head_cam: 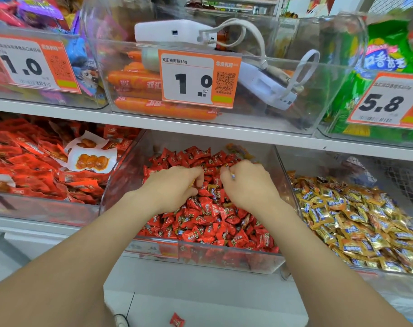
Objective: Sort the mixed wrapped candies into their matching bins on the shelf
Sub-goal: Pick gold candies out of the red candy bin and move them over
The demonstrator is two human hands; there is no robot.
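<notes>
The clearest writing I get is on the orange-and-white price tag [197, 79] at 12 o'clock: "双汇鸡肉肠58g", a big "1.0" and a QR code. Behind it lie orange sausage sticks [153, 107] printed "双汇", with a white power bank and its looped cable [175, 31] resting on them. A similar tag at 10 o'clock [33, 64] also reads "1.0", and one at 2 o'clock [387, 102] reads "5.8" in front of green snack bags [384, 55]; their small print is too blurred for me.

All of this sits on white shop shelving [153, 122]. On the lower shelf, dead centre, the clear plastic bin [120, 185] is heaped with red wrapped candies [208, 215], where both hands are working. At 4 o'clock lie gold wrapped candies [356, 215], at 9 o'clock flat red snack packs [35, 166].

My left hand [175, 185] has its fingers curled down into the red heap; I cannot tell whether they grip anything. My right hand [248, 182] pinches a small blue-and-gold wrapped piece [233, 176], mostly hidden by the fingers. One stray red candy [176, 320] lies at 6 o'clock on the pale surface below.
</notes>
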